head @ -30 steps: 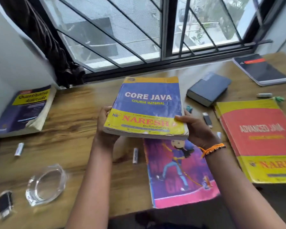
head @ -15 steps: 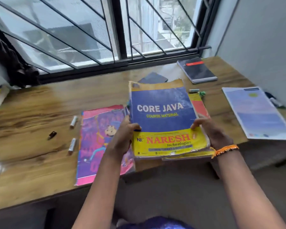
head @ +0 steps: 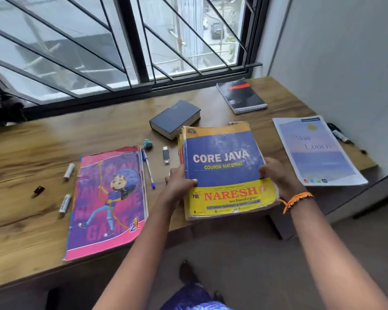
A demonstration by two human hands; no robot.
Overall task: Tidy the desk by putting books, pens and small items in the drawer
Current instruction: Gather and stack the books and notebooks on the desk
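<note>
The blue and yellow Core Java book (head: 224, 166) lies on top of another large book whose edge (head: 180, 144) shows at its left, near the desk's front edge. My left hand (head: 180, 182) grips its left side with the thumb on the cover. My right hand (head: 276, 175), with an orange wristband, holds its right side. A pink and purple cartoon book (head: 109, 202) lies to the left. Between them are a blue pen (head: 147, 167) and a USB stick (head: 165, 155).
A dark thick book (head: 175, 118) sits behind the stack, a black spiral notebook (head: 241, 96) by the window, a pale blue booklet (head: 316, 151) at right with black markers (head: 339, 135) beside it. Two white markers (head: 68, 172) (head: 64, 204), a small dark cap (head: 38, 190) and a teal item (head: 147, 143) lie on the wooden desk (head: 31, 153).
The Core Java book came from the air over the desk's middle down onto the red and yellow book at right. My view turned right with it.
</note>
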